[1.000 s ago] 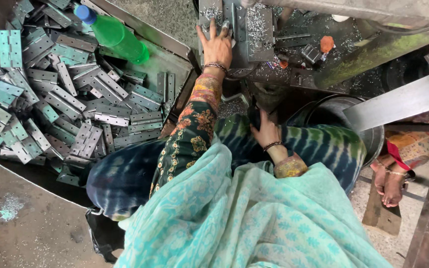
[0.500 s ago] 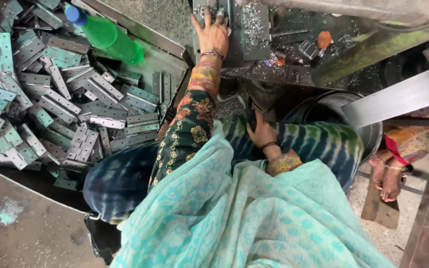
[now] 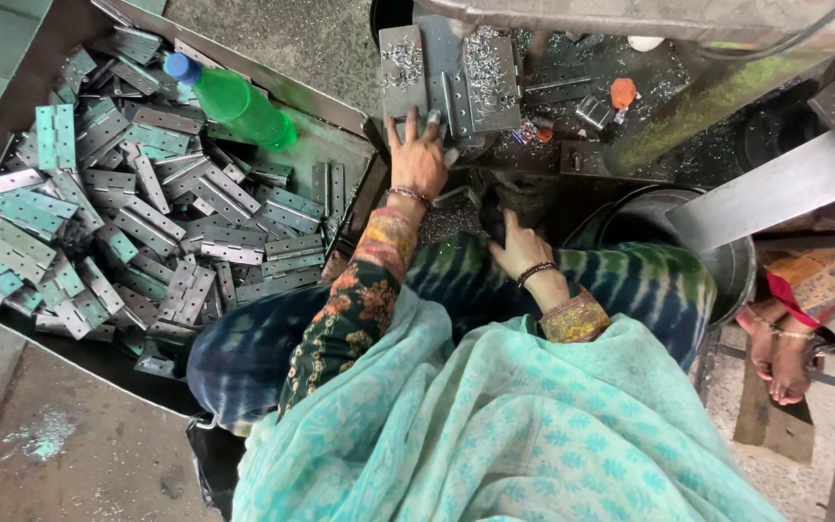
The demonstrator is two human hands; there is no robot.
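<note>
The left hand [image 3: 419,159] is pressed flat, fingers spread, on a hinge [image 3: 404,72], best kept square, while the right hand [image 3: 519,253] is rested loosely curled, empty, on the lap.

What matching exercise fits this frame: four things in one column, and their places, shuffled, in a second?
Things:
1. green bottle
2. left hand
3. right hand
4. metal hinges

Places:
A. resting low on the lap, on the tie-dyed cloth
B. heaped in the big tray on the left
C. lying on its side at the tray's far edge, blue cap to the left
D. stretched forward, fingers on the grey plates strewn with metal shavings

Pairs: 1-C, 2-D, 3-A, 4-B
</note>
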